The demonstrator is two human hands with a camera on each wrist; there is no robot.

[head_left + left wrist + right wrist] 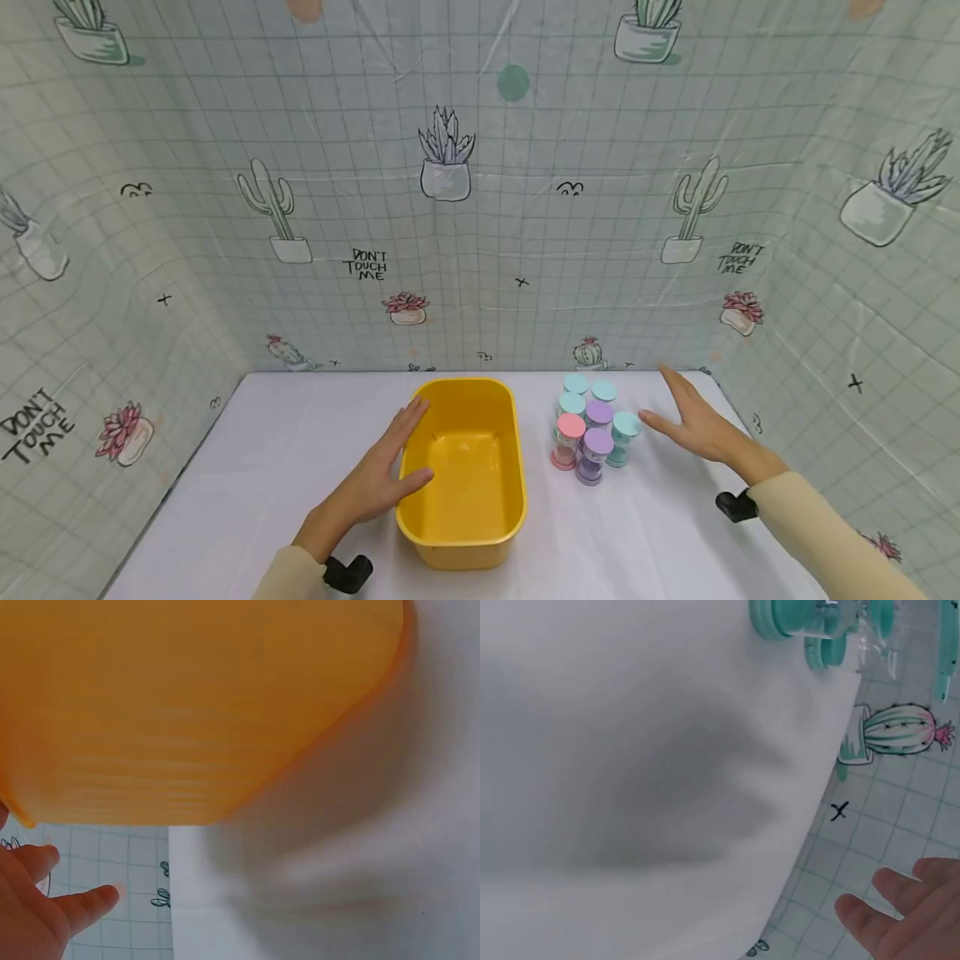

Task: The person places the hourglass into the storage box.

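A yellow plastic basin stands on the white table, with nothing inside it. My left hand is at its left rim, fingers straight and thumb overlapping the inside in the head view. To the right of the basin, several small sand timers stand upright in a cluster: one with a pink cap, purple-capped ones and teal-capped ones. Just right of the cluster hovers my right hand, fingers extended, thumb towards the nearest teal timer, holding nothing. In the right wrist view, teal timers show at the top edge.
A grid-patterned cloth printed with potted cacti hangs behind the table and along both sides. The white table covering extends to the left of the basin. Black wrist straps sit on both arms.
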